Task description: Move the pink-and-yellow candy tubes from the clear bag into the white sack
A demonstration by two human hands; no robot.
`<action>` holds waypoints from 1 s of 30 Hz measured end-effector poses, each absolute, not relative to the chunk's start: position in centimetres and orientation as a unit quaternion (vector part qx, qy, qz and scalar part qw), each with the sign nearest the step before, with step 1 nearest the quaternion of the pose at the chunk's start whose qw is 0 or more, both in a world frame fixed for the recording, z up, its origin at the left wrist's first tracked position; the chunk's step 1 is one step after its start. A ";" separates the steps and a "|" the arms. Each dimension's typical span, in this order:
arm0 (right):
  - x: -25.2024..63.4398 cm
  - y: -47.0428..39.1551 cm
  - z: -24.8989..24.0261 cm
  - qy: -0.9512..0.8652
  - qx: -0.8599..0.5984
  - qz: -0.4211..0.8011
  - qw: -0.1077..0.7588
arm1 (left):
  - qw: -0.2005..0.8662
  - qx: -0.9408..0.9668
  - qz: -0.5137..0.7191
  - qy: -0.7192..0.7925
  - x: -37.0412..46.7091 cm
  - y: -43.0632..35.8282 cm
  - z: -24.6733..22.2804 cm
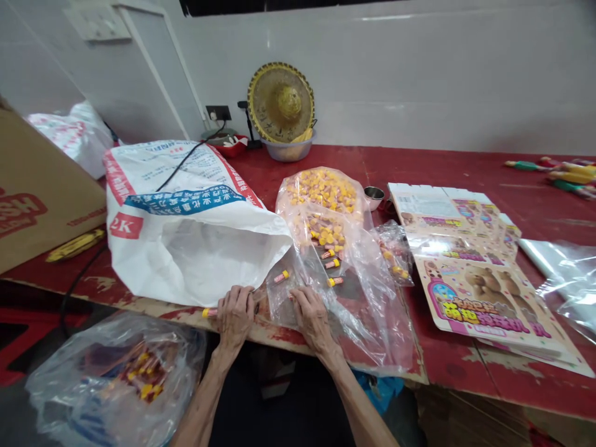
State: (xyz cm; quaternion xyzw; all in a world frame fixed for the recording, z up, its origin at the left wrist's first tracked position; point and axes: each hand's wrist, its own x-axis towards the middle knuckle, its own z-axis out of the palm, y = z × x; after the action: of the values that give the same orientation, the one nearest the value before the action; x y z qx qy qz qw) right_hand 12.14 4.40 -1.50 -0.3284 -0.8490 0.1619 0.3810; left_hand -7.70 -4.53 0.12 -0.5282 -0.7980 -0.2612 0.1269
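My left hand (236,315) is at the table's front edge, fingers curled over a small tube with a yellow cap (210,313), whose capped end sticks out to the left. My right hand (311,315) rests on the clear plastic bag (372,329), its fingers bent together; what lies under the fingertips is mostly hidden. Between and beyond my hands lie more loose tubes: one tube (282,277) on its side, another tube (335,282) farther right. A heap of yellow-capped tubes (321,189) fills the back of the bag.
A white woven sack (195,261) gapes at left, by a cardboard box (41,192). Below hangs a clear bag (112,385) with more tubes. To the right are printed cardboard sheets (484,298), a metal cup (374,196) and a small bag (395,248). A straw hat (282,102) leans behind.
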 end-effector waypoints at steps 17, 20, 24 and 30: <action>11.9 4.3 -1.4 -0.810 -0.340 0.219 0.424 | 0.134 -0.537 -0.255 -0.793 -7.7 -4.8 -0.3; 11.9 4.3 -1.5 -0.820 -0.340 0.208 0.411 | 0.143 -0.542 -0.254 -0.788 -7.7 -4.9 -0.1; 11.9 4.3 -1.2 -0.809 -0.327 0.246 0.422 | 0.150 -0.548 -0.256 -0.782 -7.7 -4.8 0.1; 11.9 4.3 -0.6 -0.805 -0.312 0.279 0.421 | 0.162 -0.553 -0.259 -0.775 -7.6 -4.8 0.2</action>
State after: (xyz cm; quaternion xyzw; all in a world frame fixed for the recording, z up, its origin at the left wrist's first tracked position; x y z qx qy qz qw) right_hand 11.93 4.30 -0.61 -0.3122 -0.8046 0.2787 0.4213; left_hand -7.63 -4.76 0.21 -0.5530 -0.7753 -0.2587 0.1618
